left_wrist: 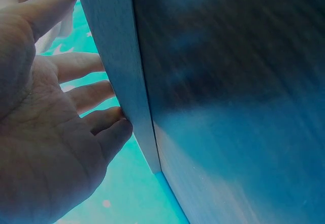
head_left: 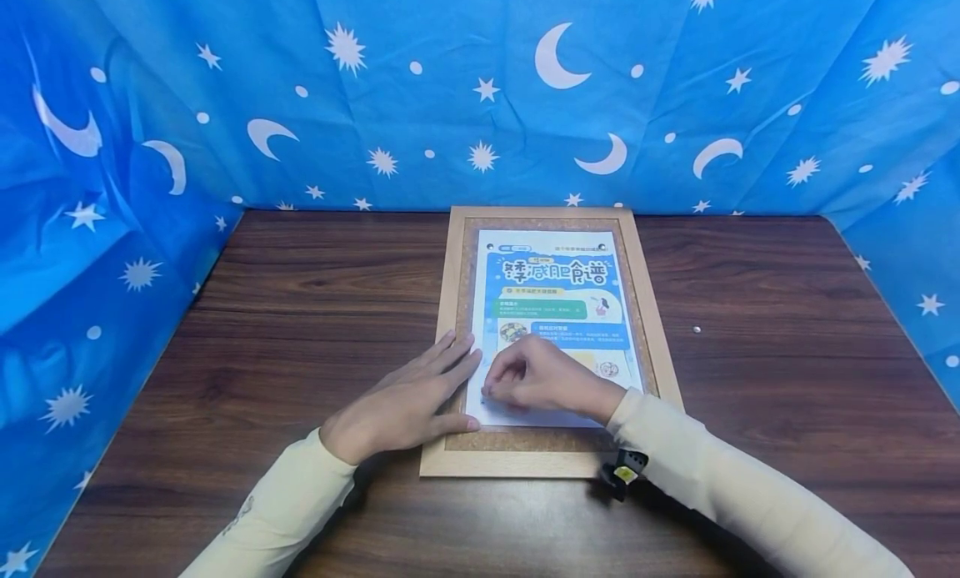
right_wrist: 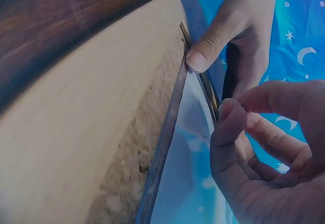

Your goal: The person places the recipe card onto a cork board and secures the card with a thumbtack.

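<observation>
Spreading left hand (head_left: 408, 399) across frame (head_left: 510, 464), right hand (head_left: 542, 376) bent, pinching pin (head_left: 483, 399).

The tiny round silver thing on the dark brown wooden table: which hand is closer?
Right. The right hand is over the blue-and-white printed paper, left of the silver thing; the left hand is farther, over the pale wooden frame's left side.

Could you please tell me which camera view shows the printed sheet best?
The head view: it shows the printed sheet nearly whole, from above, though the right hand covers part of its lower half. The right wrist view shows only a slanted part; the left wrist view, none.
</observation>
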The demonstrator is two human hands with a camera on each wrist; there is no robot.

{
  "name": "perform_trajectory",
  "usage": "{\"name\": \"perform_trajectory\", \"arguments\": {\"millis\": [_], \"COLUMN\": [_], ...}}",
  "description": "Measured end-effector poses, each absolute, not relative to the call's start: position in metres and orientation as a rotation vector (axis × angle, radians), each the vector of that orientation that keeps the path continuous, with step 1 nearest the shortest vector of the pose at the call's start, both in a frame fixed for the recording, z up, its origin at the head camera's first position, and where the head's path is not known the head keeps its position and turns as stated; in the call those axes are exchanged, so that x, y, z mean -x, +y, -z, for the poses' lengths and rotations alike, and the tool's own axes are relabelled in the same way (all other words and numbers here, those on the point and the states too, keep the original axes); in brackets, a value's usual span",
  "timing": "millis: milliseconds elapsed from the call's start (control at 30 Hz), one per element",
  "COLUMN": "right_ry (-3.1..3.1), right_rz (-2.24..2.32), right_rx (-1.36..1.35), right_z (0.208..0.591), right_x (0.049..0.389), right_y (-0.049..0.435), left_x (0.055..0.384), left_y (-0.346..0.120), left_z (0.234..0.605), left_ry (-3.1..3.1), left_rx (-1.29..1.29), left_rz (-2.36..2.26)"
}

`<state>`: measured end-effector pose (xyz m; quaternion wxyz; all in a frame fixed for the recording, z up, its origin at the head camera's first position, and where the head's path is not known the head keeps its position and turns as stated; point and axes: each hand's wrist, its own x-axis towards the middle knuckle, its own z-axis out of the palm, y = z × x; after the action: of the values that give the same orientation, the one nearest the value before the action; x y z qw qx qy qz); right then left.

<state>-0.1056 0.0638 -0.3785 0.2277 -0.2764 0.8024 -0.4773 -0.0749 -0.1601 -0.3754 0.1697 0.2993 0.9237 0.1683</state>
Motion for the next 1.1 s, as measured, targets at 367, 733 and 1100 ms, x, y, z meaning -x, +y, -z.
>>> {"name": "perform_trajectory", "arguments": {"millis": [367,733,1100], "right_ry": [2.080,2.184,2.185], "right_rz": [1.353,1.147,1.047], "right_rx": [0.568,0.663,0.665], "right_z": [0.384,0.377,0.375], "right_x": [0.107,0.110,0.116], "right_y": [0.054,0.048,0.044], "left_x": [0.076,0.076,0.076], "left_y": [-0.161,-0.161,-0.162], "left_z": [0.377,0.376,0.377], "left_ry": [2.625,2.624,2.628], "left_rx": [-0.855,-0.865,-0.878], "left_rz": [-0.471,-0.475,-0.475]}}
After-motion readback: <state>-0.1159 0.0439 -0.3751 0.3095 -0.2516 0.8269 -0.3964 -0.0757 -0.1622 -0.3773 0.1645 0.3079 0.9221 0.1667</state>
